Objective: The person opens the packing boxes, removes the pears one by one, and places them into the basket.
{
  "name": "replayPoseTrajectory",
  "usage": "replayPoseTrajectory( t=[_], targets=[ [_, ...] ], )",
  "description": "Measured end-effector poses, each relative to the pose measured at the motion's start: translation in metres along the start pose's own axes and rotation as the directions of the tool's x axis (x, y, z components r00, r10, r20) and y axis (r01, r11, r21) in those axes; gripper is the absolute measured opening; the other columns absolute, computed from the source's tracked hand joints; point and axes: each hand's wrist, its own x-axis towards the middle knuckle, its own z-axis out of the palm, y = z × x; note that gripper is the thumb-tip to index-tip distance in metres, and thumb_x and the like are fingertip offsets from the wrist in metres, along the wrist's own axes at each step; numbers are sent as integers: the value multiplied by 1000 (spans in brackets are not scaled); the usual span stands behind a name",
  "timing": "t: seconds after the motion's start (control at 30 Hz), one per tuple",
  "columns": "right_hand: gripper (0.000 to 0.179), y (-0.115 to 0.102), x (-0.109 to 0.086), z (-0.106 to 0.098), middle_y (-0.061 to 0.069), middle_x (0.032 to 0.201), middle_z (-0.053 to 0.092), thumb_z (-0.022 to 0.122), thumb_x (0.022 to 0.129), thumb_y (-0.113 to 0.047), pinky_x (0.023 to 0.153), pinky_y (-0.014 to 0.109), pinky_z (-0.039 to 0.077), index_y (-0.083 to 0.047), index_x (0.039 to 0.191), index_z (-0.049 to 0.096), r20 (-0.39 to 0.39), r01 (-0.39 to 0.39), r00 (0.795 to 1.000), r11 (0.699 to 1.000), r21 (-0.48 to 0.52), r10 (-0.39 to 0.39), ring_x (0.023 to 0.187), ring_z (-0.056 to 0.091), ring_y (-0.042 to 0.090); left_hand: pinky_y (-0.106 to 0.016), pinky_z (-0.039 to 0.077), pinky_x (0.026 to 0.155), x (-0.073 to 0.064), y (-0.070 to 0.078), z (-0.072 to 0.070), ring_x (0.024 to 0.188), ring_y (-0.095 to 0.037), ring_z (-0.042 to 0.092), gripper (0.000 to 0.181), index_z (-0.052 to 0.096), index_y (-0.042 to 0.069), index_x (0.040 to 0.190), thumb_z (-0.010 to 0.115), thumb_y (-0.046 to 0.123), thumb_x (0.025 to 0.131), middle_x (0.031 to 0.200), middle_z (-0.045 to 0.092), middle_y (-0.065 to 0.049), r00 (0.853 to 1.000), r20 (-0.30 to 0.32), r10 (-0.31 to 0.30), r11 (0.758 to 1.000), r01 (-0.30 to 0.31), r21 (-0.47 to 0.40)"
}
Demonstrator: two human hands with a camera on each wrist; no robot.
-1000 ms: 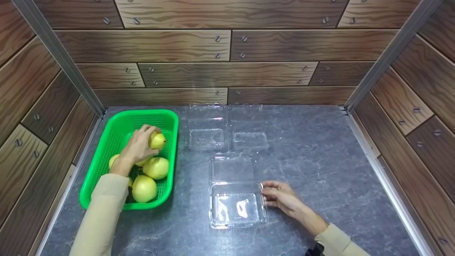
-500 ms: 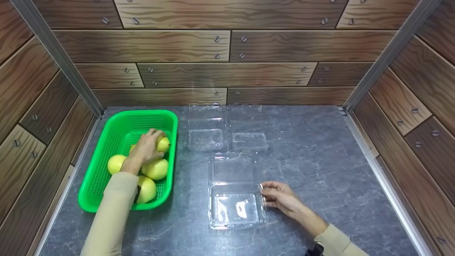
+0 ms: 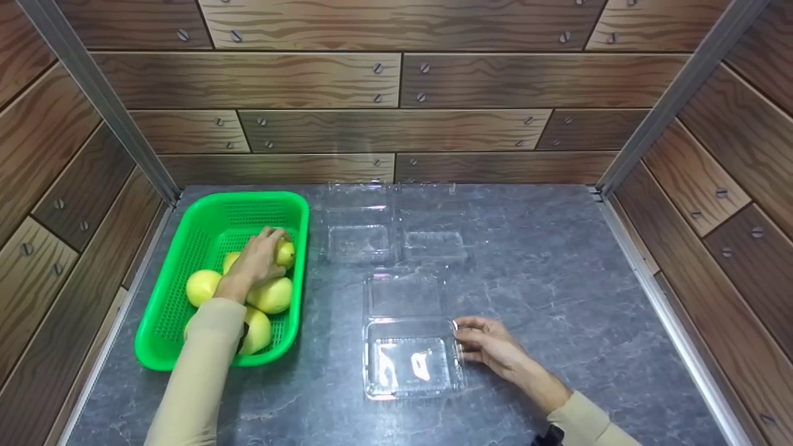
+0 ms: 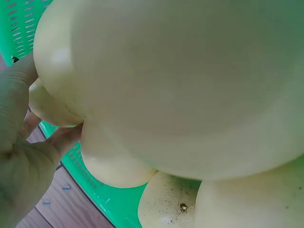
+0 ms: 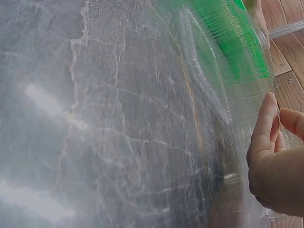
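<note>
In the head view my left hand (image 3: 255,259) reaches into the green basket (image 3: 148,322) and grips a yellow-green pear (image 3: 285,254) near its right wall. Other pears, such as one left of the wrist (image 3: 202,288) and one below the hand (image 3: 272,296), lie around it. In the left wrist view a large pear (image 4: 190,95) blocks much of the scene, and the left hand (image 4: 23,156) curls around fruit at the left. With thumb and fingers, my right hand (image 3: 492,347) pinches the right edge of an open clear plastic clamshell box (image 3: 409,359), whose lid lies folded back.
Behind the nearest box stand two more open clear clamshell boxes, a left one (image 3: 359,240) and a right one (image 3: 435,244). A grey marbled tabletop (image 3: 545,266) lies beneath everything. Wood-patterned walls (image 3: 396,130) enclose it at the back and both sides.
My left hand has shifted right and slightly nearer with the pear, toward the basket's right wall, uncovering the pear at the left. The right hand and the box have stayed put.
</note>
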Motion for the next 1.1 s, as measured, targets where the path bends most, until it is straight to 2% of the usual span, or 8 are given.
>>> replayPoseTrajectory(
  t=[0.23,0.6,0.9,1.1],
  targets=[
    [29,0,-1,1,1,97,73,68,96,-3,75,25,66,-2,125,62,3,-4,1000,1000,7,4,82,70,12,-70,50,104,-1,-1,2,127,-58,53,55,56,3,138,78,4,87,147,51,-31,1000,15,2,1000,-2,-12],
    [26,0,3,2,0,95,72,69,96,-4,73,25,65,-5,122,64,-4,-9,1000,1000,11,9,78,69,11,-71,48,107,-10,-1,-5,130,-59,53,52,58,3,138,78,9,90,147,51,-32,1000,-16,18,1000,-18,-7],
    [36,-3,3,0,-2,90,67,73,96,-10,71,23,65,1,129,63,-24,-28,999,999,-19,28,75,70,10,-70,47,110,-14,17,-22,136,-55,49,57,55,6,144,79,9,92,150,48,-30,1000,0,4,1000,-4,-20],
    [36,-7,3,-2,-3,91,68,75,95,-12,70,23,65,-2,128,65,-48,-26,999,999,-43,24,75,70,10,-69,48,109,-19,30,-27,135,-55,49,62,52,4,147,81,12,92,150,48,-30,1000,-5,21,1000,-21,-16]
  ],
)
